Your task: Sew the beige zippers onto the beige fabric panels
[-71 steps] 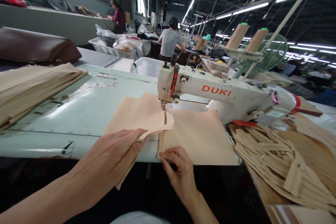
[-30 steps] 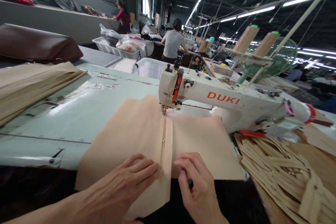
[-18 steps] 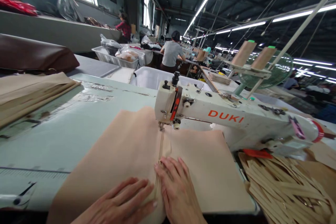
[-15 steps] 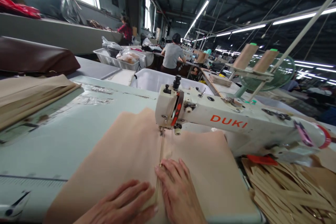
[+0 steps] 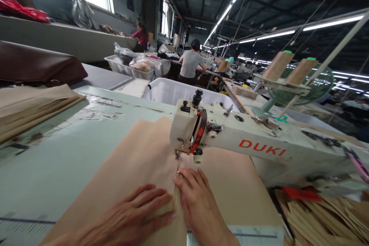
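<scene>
A beige panel [image 5: 127,157] lies flat on the sewing machine bed. Down its middle runs a narrow zipper [image 5: 175,194], which passes under the presser foot [image 5: 177,155] of the white sewing machine [image 5: 230,130]. The small metal zipper slider [image 5: 178,173] sits just in front of the foot. My left hand [image 5: 138,213] rests palm down on the panel left of the zipper, fingers stretched out. Beside the zipper on the right, my right hand [image 5: 198,201] presses flat, its fingertips by the slider. Both hands are open.
Folded beige pieces [image 5: 34,103] and a dark brown leather item [image 5: 37,63] lie at left. Beige strips [image 5: 323,215] are heaped at right, under the machine arm. Thread cones [image 5: 278,66] and a fan [image 5: 311,84] stand behind. A white bin [image 5: 164,88] is beyond the table; a person [image 5: 190,63] sits farther back.
The panel has slid forward under the foot, bringing the zipper slider closer to it. Both hands have moved forward with the panel. The view has shifted slightly.
</scene>
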{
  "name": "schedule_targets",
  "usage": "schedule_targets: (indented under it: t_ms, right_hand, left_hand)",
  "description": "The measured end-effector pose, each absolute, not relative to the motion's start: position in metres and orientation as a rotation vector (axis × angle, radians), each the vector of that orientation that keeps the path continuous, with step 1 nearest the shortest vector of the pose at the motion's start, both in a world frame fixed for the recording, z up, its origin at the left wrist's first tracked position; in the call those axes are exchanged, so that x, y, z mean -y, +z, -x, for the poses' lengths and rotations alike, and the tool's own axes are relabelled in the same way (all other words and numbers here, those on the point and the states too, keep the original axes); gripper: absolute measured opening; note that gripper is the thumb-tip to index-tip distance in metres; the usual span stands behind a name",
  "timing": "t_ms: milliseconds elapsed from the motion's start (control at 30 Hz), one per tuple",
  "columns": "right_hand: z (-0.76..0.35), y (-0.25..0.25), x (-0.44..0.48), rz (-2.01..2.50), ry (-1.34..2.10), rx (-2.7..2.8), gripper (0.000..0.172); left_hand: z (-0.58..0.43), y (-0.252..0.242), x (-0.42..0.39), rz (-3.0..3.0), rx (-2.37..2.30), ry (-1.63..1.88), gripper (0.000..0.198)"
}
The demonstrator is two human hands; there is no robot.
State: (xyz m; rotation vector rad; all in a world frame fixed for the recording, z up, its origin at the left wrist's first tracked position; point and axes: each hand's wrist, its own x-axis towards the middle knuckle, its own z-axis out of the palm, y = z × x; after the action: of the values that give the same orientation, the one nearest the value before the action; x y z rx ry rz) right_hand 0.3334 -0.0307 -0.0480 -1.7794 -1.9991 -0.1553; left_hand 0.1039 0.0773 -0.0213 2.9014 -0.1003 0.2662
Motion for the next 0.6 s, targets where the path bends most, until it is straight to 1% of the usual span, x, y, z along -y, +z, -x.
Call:
schedule_targets:
  t_ms: [133,233,267,333,433,533,600]
  right_hand:
    - [-0.339,-0.044,0.020,1.809,-0.104,1.963,0.057]
    - [-0.346,-0.036,0.012,1.782,-0.032,1.948,0.053]
    - [-0.349,-0.033,0.009,1.773,0.011,1.932,0.049]
    - [-0.354,-0.027,0.001,1.839,0.062,1.820,0.034]
    - [-0.358,-0.025,-0.014,2.027,0.027,1.607,0.012]
    - [-0.355,-0.031,-0.025,2.103,-0.020,1.560,0.002]
    - [-0.351,-0.037,-0.029,2.130,-0.034,1.552,0.003]
  left_hand:
    - [-0.107,-0.024,-0.088,-2.819,0.039,0.276,0.079]
    - [-0.117,-0.010,-0.092,-2.771,0.041,0.232,0.088]
    - [-0.120,-0.003,-0.092,-2.774,0.033,0.201,0.087]
    - [-0.125,0.008,-0.091,-2.800,0.008,0.141,0.082]
    - [-0.126,0.014,-0.088,-2.838,-0.022,0.125,0.079]
    - [-0.124,0.007,-0.087,-2.854,-0.026,0.156,0.080]
    - [-0.123,-0.001,-0.088,-2.847,-0.026,0.151,0.081]
